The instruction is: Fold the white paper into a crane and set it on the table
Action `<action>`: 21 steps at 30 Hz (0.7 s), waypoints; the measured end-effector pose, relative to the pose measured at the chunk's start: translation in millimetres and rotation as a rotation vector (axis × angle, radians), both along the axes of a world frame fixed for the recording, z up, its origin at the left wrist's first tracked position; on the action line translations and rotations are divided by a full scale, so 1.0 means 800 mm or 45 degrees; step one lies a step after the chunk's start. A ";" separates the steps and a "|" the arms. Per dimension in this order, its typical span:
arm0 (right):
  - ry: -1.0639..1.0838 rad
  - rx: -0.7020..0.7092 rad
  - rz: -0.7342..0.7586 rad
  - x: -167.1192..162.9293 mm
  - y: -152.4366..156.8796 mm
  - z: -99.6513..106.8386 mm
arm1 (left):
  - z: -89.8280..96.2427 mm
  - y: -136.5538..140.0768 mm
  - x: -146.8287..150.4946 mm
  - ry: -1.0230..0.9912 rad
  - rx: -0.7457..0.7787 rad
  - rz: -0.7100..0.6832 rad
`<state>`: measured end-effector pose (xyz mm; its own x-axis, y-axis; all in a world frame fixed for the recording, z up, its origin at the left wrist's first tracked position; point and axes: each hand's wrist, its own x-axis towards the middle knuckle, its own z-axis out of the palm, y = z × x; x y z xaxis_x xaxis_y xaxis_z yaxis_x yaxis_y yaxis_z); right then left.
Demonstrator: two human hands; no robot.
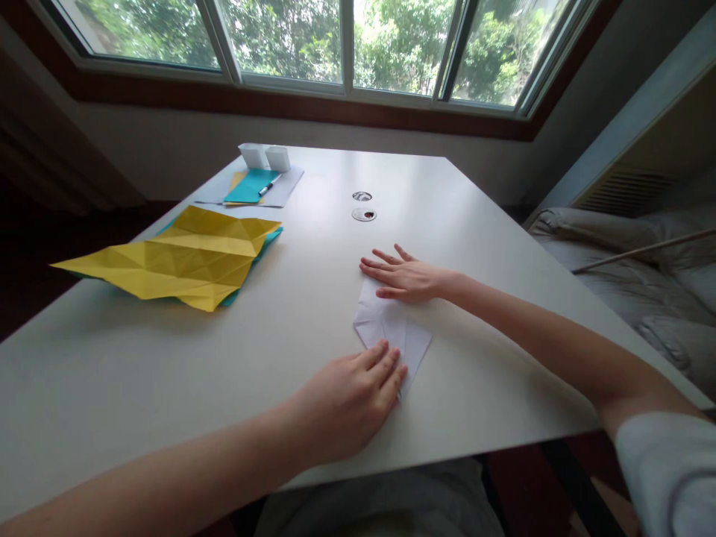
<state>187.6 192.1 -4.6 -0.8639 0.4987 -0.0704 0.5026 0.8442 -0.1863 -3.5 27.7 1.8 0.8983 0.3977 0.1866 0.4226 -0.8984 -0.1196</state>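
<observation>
A white sheet of paper (391,321), folded into a narrow, pointed shape, lies on the white table in front of me. Over its far end, my right hand (411,280) is flat, palm down with the fingers spread. At the near end, my left hand (358,399) has its fingers together and bent over the paper's tip. Its thumb is hidden beneath the hand, and so is part of the tip.
Creased yellow paper (184,253) with teal paper under it stands partly raised at the table's left. Behind are teal paper (253,186), a pen (270,186) and small white containers (278,158). Two round inserts (364,215) sit in the white tabletop (313,298).
</observation>
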 end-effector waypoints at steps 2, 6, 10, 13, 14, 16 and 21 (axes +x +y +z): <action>0.039 0.034 -0.063 0.002 0.002 0.007 | 0.001 0.000 0.000 -0.008 0.001 0.004; 0.155 0.086 -0.117 0.006 -0.010 0.029 | -0.001 0.001 -0.002 0.020 -0.013 -0.013; 0.145 0.004 0.108 0.003 -0.045 0.040 | -0.004 0.000 -0.002 0.008 -0.018 0.001; 0.075 -0.155 0.266 -0.001 -0.071 0.032 | -0.003 -0.001 -0.001 -0.016 0.001 0.006; 0.056 -0.198 0.294 -0.002 -0.077 0.028 | -0.002 -0.001 -0.001 -0.018 0.008 0.002; 0.029 -0.247 0.327 -0.003 -0.083 0.020 | -0.001 -0.001 -0.002 -0.016 0.012 -0.011; 0.041 -0.221 0.310 -0.006 -0.072 0.007 | -0.003 -0.002 -0.003 -0.004 -0.009 -0.002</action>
